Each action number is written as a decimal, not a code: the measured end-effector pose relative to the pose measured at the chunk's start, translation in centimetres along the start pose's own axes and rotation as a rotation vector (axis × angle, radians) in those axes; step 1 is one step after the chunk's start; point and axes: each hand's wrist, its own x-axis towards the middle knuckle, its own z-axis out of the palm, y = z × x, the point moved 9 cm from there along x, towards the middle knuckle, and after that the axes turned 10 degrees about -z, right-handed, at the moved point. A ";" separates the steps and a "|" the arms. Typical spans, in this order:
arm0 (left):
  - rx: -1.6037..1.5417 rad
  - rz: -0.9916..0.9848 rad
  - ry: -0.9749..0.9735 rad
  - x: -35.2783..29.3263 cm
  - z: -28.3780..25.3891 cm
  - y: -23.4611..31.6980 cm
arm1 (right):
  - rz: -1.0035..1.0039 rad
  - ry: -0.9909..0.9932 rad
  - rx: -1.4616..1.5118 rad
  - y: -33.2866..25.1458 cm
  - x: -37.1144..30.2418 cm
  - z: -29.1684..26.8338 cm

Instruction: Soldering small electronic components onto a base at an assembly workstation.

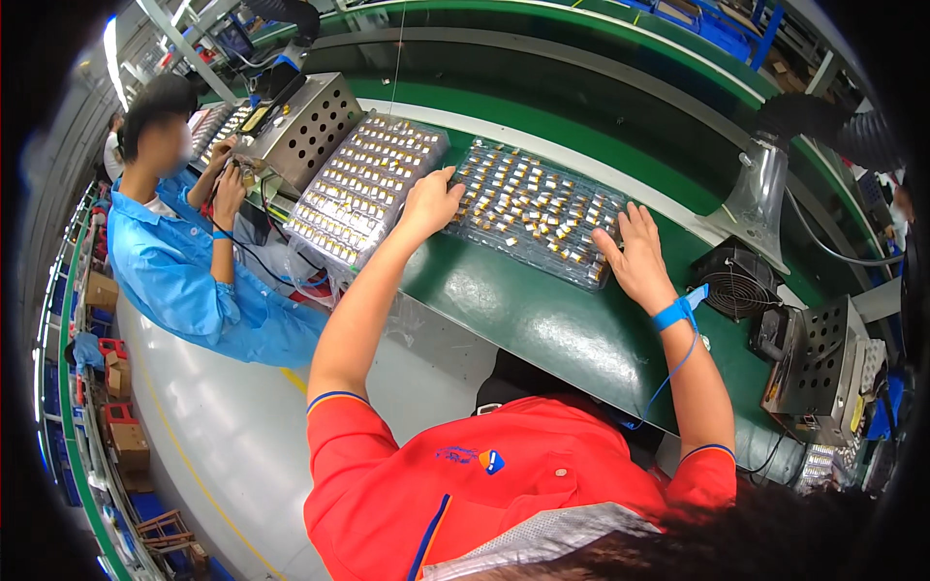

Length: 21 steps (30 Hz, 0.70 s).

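The clear tray [581,275] lies between the left hand [433,201], curled at one end, grip unclear, and the right hand [638,256], spread at the other. Its small parts [529,198] look loaded but seem to need straightening; the neat-rowed trays [438,153] beyond the left hand look done

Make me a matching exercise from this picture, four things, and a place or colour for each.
1. Left hand
2. Right hand
3. Fan
4. Co-worker's shirt

a. Light blue
b. At the right end of the tray between the hands
c. Black
d. At that tray's left end

Pairs: 1-d, 2-b, 3-c, 4-a
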 end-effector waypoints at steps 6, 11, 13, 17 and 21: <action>-0.097 -0.115 0.039 -0.3 -0.1 -0.9 | 0.073 0.108 0.454 0.3 0.1 0.7; -0.586 -0.114 0.097 -0.2 -2.6 -0.7 | 0.184 0.204 0.774 0.9 -0.3 0.4; -0.751 -0.179 -0.020 0.1 -3.3 -0.9 | 0.249 0.207 0.981 0.9 -0.7 0.5; -0.827 -0.245 -0.255 0.0 -4.1 0.0 | 0.257 0.377 1.143 0.6 -1.2 -1.7; -0.964 -0.193 -0.276 -0.8 -5.4 1.4 | 0.125 0.399 1.186 -0.4 -1.1 -3.8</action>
